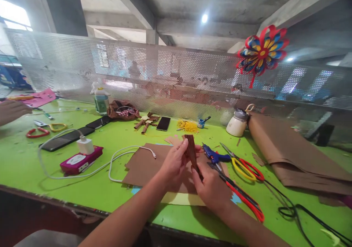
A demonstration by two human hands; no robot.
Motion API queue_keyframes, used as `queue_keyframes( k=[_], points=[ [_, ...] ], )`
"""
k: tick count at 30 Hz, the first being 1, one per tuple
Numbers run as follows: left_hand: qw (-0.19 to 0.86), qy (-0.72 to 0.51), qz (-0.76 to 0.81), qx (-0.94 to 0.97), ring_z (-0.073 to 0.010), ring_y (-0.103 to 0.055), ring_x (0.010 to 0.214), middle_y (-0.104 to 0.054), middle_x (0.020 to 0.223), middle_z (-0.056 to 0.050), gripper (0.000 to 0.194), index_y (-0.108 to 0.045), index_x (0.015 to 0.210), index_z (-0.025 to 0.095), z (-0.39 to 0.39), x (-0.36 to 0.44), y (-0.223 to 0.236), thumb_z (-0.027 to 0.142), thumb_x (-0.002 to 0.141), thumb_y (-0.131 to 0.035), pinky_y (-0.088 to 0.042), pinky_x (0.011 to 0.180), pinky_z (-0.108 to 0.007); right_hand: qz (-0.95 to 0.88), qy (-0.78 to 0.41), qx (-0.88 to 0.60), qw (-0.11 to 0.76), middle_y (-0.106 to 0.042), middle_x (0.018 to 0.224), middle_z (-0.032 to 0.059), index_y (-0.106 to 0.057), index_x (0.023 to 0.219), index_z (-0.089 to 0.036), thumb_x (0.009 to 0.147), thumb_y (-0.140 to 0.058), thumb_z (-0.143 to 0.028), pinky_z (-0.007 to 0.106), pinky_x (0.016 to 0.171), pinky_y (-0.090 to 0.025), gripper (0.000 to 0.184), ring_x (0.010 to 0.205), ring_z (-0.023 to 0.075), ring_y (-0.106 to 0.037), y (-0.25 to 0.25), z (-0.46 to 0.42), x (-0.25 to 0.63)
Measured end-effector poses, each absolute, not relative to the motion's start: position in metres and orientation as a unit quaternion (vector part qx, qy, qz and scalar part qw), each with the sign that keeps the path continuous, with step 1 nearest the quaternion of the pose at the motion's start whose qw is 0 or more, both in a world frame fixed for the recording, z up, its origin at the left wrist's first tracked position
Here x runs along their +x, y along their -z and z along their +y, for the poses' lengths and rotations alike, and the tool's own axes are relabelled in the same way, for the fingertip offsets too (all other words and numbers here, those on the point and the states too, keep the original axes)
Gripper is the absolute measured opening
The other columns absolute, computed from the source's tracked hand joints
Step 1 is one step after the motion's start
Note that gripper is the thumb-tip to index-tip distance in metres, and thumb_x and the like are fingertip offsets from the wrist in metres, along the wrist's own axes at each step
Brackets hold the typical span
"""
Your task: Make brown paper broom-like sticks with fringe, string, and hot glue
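Observation:
Between my two hands is a narrow folded strip of brown paper [193, 150], tilted up over the work surface. My left hand [177, 159] pinches its upper part, thumb in front. Lower down, my right hand [207, 184] grips the strip's near end between thumb and fingers. Beneath both hands lies a sheet of brown paper [150, 162] on the green table [107, 199]. Close to my right hand are a blue glue gun [213, 153], scissors with red and black handles [244, 195], and scissors with yellow and red handles [246, 168].
A purple power strip [81, 161] with a white cable sits left. Phones, a bundle of yellow strings [187, 126] and a white jar [237, 124] stand behind. Folded brown paper [297, 148] covers the right. A perforated metal screen [165, 74] borders the back. Another person's hand [13, 111] is far left.

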State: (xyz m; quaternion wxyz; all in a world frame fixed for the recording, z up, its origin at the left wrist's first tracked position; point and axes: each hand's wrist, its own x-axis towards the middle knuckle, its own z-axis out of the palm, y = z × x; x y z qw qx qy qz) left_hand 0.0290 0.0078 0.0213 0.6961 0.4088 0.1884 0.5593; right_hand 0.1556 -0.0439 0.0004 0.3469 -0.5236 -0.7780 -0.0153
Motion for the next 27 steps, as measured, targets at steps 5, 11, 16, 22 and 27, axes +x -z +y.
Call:
queue_keyframes(
  k=[5,11,16,22,27],
  points=[
    [0.671,-0.541,0.212,0.461,-0.0197,-0.065,0.088,-0.07,0.09,-0.011,0.034,-0.063,0.103,0.012,0.001,0.038,-0.013,0.039,0.082,-0.065,-0.047,0.084,-0.031,-0.774,0.053,-0.528,0.344,-0.069,0.079,0.0129,-0.055,0.118,-0.01,0.09,-0.034,-0.02,0.032,0.056,-0.043,0.036,0.067,0.0252,-0.065,0.007,-0.037,0.157],
    [0.699,-0.537,0.194,0.43,-0.0188,-0.064,0.08,-0.064,0.075,-0.004,0.031,-0.056,0.102,0.016,0.001,0.031,-0.019,0.036,0.081,-0.066,-0.046,0.065,-0.025,-0.779,0.054,-0.51,0.36,-0.069,0.081,0.0112,-0.056,0.114,-0.012,0.086,-0.047,-0.025,0.032,0.059,-0.045,0.033,0.068,0.0242,-0.064,0.008,-0.038,0.156],
    [0.698,-0.526,0.197,0.445,-0.0151,-0.06,0.074,-0.059,0.072,-0.002,0.031,-0.057,0.104,0.014,0.001,0.026,-0.025,0.035,0.083,-0.064,-0.045,0.066,-0.026,-0.775,0.01,-0.456,0.438,-0.059,0.064,0.0028,-0.063,0.088,-0.016,0.083,-0.052,-0.025,0.027,0.054,-0.038,0.014,0.056,0.0159,-0.054,0.001,-0.038,0.167],
    [0.711,-0.474,0.184,0.486,-0.0126,-0.056,0.068,-0.057,0.07,-0.001,0.031,-0.055,0.11,0.014,0.0,0.028,-0.02,0.034,0.088,-0.057,-0.041,0.063,-0.024,-0.706,-0.029,-0.444,0.551,-0.055,0.065,0.001,-0.06,0.076,-0.017,0.088,-0.051,-0.025,0.026,0.056,-0.039,0.018,0.057,0.0124,-0.049,-0.013,-0.026,0.185],
    [0.736,-0.399,0.215,0.503,-0.0113,-0.057,0.065,-0.056,0.069,0.0,0.028,-0.055,0.1,0.015,0.0,0.03,-0.018,0.036,0.083,-0.063,-0.037,0.055,-0.021,-0.674,-0.19,-0.438,0.563,-0.061,0.09,0.0053,-0.059,0.107,-0.018,0.086,-0.058,-0.034,0.029,0.069,-0.049,0.027,0.076,0.0158,-0.059,-0.024,-0.015,0.195]
  ],
)
